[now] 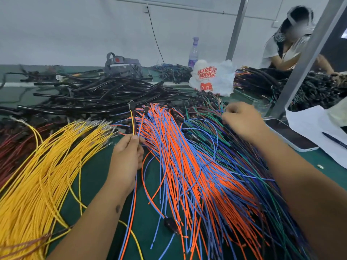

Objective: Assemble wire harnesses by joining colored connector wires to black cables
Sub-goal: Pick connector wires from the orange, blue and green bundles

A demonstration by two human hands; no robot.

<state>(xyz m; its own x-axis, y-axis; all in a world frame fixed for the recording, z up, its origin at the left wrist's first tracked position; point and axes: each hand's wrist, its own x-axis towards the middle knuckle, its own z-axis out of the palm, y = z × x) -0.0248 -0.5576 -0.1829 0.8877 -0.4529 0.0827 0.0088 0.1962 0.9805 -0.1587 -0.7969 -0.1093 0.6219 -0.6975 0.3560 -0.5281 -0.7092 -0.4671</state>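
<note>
Phone point(293, 135) beside right hand point(244, 119)

A factory assembly workshop: a long green desk point(90, 171) heaped with sorted coloured wires point(187, 156) and black cables point(105, 94), another worker point(285, 45) alongside.

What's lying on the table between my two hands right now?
In the head view, the orange and blue wire bundle fans across the green table between the left hand, which grips a few wires, and the right hand at the green and blue wires.
</note>
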